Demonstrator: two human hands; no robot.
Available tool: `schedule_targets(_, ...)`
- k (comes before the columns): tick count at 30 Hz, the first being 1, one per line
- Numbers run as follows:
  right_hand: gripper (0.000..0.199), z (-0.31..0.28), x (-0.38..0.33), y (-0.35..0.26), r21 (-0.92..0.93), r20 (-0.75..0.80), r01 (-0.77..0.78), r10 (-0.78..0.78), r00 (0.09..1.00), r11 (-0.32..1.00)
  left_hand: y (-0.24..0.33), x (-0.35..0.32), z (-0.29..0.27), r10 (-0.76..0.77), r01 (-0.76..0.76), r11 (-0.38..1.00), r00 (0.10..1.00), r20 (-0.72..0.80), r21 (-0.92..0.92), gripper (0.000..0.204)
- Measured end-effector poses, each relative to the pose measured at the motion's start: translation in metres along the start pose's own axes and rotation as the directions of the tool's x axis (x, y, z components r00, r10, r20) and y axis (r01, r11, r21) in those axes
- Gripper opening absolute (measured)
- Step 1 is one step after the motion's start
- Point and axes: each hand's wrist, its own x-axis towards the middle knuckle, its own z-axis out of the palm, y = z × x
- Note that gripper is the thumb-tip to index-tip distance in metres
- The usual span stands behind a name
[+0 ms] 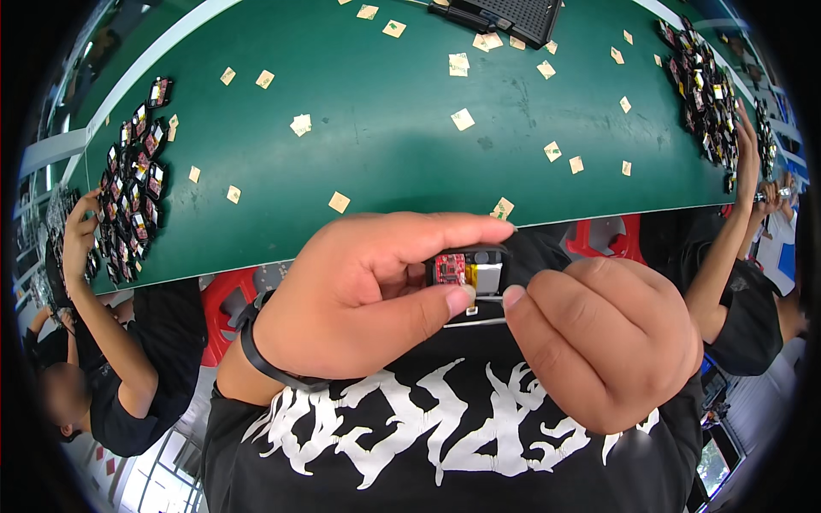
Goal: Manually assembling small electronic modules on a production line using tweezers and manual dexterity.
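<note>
Close to my chest, my left hand grips a small black device housing between thumb and forefinger. Its open side faces up and shows a red circuit board, a silver battery and some yellow tape. A tiny white connector sticks out below the left thumb. My right hand is closed, with thumb and forefinger pinched at the housing's lower right edge. A thin pale strip or wire runs along that edge toward the pinch. What the right fingertips hold, if anything, is hidden.
A green table lies ahead, scattered with small pale paper squares. Many similar devices are heaped at its left and right ends. A black tray sits at the far edge. Co-workers' hands reach in at left and right.
</note>
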Motion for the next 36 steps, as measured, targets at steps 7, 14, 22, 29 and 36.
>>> schedule_targets(7,0.031,-0.007,0.003,-0.002,-0.01,0.013,-0.123,0.123,0.992,0.992,0.001,-0.004,-0.009,0.065,-0.051,0.97,0.997,-0.052,0.237,0.042)
schedule_targets(14,0.031,-0.005,0.0,0.003,0.072,-0.044,-0.179,0.183,0.982,0.981,0.008,-0.004,-0.009,-0.006,0.01,0.998,0.998,-0.059,0.068,0.05)
schedule_targets(22,0.031,0.007,0.004,-0.003,0.015,-0.097,-0.135,0.136,0.986,0.991,0.01,-0.007,-0.022,0.094,-0.122,0.942,0.99,0.102,0.312,0.056)
schedule_targets(29,0.031,0.012,0.006,-0.003,0.009,-0.087,-0.106,0.106,0.991,0.994,0.006,-0.005,-0.022,0.239,-0.274,0.857,0.962,0.135,0.437,0.057)
schedule_targets(36,0.033,0.011,0.006,0.002,0.026,-0.067,-0.009,0.01,0.998,1.0,0.006,-0.005,-0.021,0.138,-0.164,0.911,0.986,0.096,0.378,0.057)
